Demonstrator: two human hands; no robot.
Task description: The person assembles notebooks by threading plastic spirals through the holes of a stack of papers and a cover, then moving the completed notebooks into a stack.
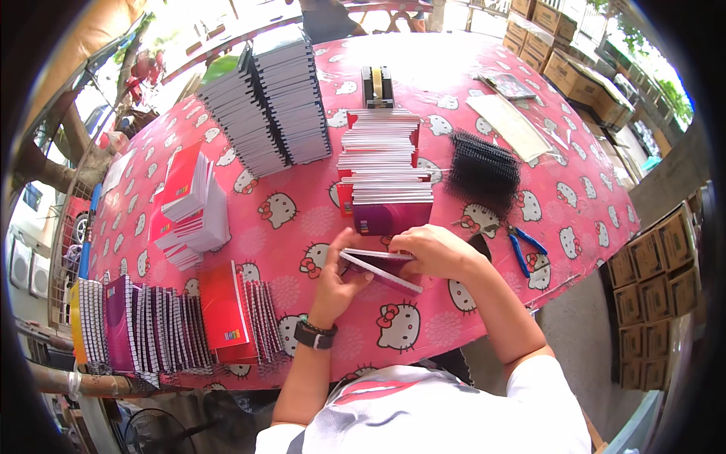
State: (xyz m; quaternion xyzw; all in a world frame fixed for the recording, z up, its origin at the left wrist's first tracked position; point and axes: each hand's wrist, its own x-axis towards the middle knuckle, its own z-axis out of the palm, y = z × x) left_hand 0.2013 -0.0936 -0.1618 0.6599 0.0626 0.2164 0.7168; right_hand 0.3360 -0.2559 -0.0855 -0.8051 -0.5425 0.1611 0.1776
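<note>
A small notebook with a purple cover (387, 266) is held partly spread open above the table, its white page edges facing me. My left hand (331, 284), with a dark watch on the wrist, has its fingers and thumb closed around the notebook's left end. My right hand (439, 253) grips its right end; some of those fingertips are hidden behind the cover. Just beyond both hands lies a long row of small notebooks (386, 163) with white page edges, a purple cover (397, 219) at its near end. Pliers with blue handles (520, 250) rest to the right of my right hand.
Black binding coils (484, 172) are piled at the right. A tape dispenser (377, 87) stands at the back. Tall spiral-bound stacks (291, 98), red-covered pads (193, 204) and coil-bound notebooks (166, 325) occupy the left. Cardboard boxes (654, 272) stand beyond the table's right edge.
</note>
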